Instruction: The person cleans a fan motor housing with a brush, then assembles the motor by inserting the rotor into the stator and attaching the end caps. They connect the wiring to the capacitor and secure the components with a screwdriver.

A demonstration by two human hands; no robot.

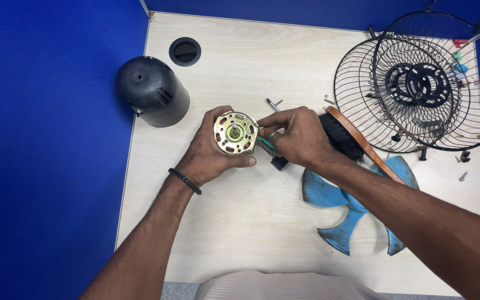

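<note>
- Brass-coloured metal marks the round fan motor [235, 132], which is held above the middle of the desk [240, 222], its shaft end turned up toward the camera.
- It is gripped from the left by the left hand [209, 150], whose fingers are wrapped around its rim.
- Its right edge is met by the right hand [298, 136], whose fingers are pinched narrowly on green wires [266, 143] beside it; a ring is worn on one finger.
- A black brush with a wooden handle [351, 139] is seen behind the right hand.
- A blue fan blade [351, 208] is laid flat under the right forearm.
- A black motor cover [151, 91] is set at the left edge of the desk, near a round cable hole [185, 51].
- Two black wire fan guards [418, 83] are stacked at the far right corner, with loose screws [462, 176] scattered near them.
- No labels can be made out.
- Pale wood-grain is shown by the desk, which is enclosed by blue partition walls [45, 139].
</note>
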